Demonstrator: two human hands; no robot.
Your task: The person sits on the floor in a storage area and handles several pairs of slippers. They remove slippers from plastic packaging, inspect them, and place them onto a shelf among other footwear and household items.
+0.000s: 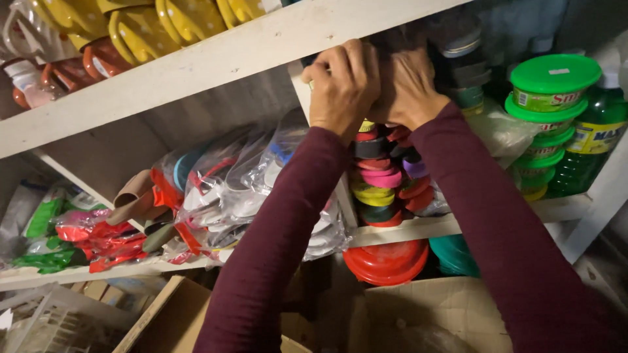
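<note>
Both hands work at the top of a stack of coloured tape rolls [379, 180] in a white shelf [196, 65] compartment. The left hand [343, 88] curls pressed together over the divider's edge at 12 o'clock of the stack (apparently for bracing); the right hand [409, 85] reaches in behind it, its grip hidden, so I cannot tell. Green-lidded tubs [553, 98] sit at 3 o'clock.

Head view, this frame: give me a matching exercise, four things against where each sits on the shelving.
Things
1. yellow cups
2. green-lidded tubs
3. stack of coloured rolls
4. red lids

Places
A. beneath the shelf board, beside a teal item
B. top shelf, upper left
C. right end, next to a green bottle
D. directly under both hands

Pairs: 1-B, 2-C, 3-D, 4-A
</note>
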